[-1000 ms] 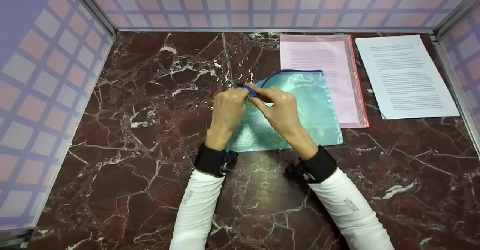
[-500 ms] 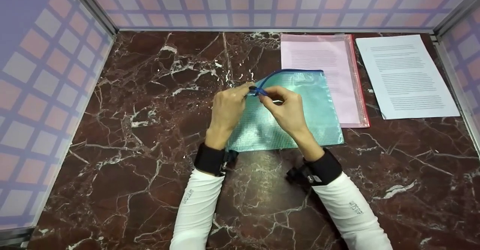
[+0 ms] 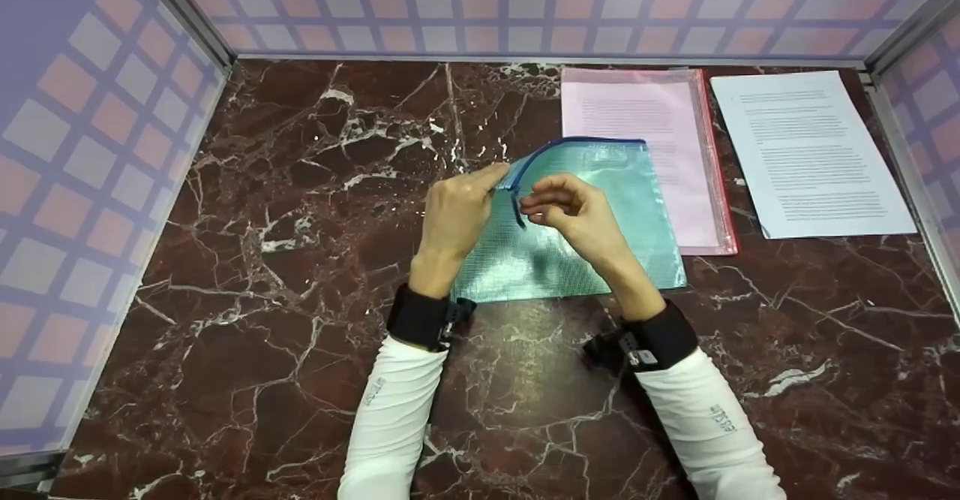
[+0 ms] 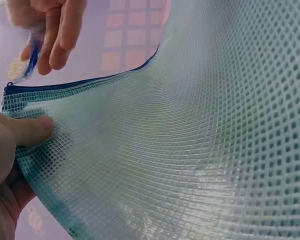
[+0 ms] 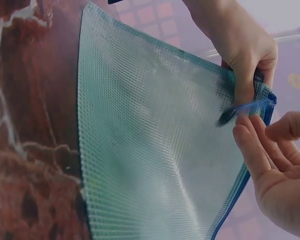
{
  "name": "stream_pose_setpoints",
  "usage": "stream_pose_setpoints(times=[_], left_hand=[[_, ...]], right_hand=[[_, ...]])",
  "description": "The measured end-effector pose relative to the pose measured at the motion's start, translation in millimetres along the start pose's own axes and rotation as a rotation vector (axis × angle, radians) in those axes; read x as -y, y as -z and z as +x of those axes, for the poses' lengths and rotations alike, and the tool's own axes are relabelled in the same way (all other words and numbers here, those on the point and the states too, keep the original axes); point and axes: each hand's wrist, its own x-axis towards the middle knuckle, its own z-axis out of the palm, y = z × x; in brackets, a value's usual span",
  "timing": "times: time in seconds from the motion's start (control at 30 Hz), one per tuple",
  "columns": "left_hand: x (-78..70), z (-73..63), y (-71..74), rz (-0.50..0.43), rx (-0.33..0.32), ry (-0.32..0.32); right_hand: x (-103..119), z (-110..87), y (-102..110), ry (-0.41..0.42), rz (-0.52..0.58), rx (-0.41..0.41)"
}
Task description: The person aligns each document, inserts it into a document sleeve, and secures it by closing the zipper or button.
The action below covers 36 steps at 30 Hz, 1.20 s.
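Note:
A teal mesh zipper pouch (image 3: 592,260) with a dark blue zipper edge (image 3: 592,140) lies on the table, its left corner raised. My left hand (image 3: 459,211) grips that corner; in the left wrist view its thumb (image 4: 37,131) presses on the mesh with the fingers behind. A short blue strap (image 5: 252,106) with a dark tip dangles from the zipper's end at the corner. Right beside the strap is my right hand (image 3: 574,211), fingers loosely bent and apart from the thumb. Between the left fingers and the mesh, a small black piece (image 5: 259,75) shows in the right wrist view.
Partly under the pouch lies a pink pouch (image 3: 690,230) with a red zipper edge and a printed sheet inside. Printed white papers (image 3: 817,155) lie to its right. Checkered panels (image 3: 525,12) wall the back and sides of the dark marbled table (image 3: 300,380).
My right hand has let go of the blue strap and drawn slightly right. The strap now hangs down across the pouch. My left hand keeps its grip on the corner.

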Motion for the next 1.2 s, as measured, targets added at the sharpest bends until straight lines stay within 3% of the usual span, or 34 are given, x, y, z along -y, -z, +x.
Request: stream_pose_setpoints(times=[0.17, 0.37, 0.77, 0.97, 1.2], left_hand=[[-0.3, 0.8, 0.7, 0.002, 0.005, -0.008], [-1.6, 0.9, 1.7, -0.006, 0.000, -0.014], [-5.2, -1.1, 1.4, 0.025, 0.019, -0.019], [-4.7, -3.1, 1.8, 0.021, 0.019, -0.026], [-4.9, -1.5, 1.7, 0.017, 0.018, -0.051]], right_hand=[[-2, 1.4, 0, -0.009, -0.010, -0.018], [-5, 3.4, -1, 0.061, -0.098, -0.070], [-10, 2.3, -2, 0.107, -0.246, 0.052], [-12, 3.1, -6, 0.119, -0.234, 0.033], [-9, 3.3, -2, 0.102, -0.141, 0.006]])
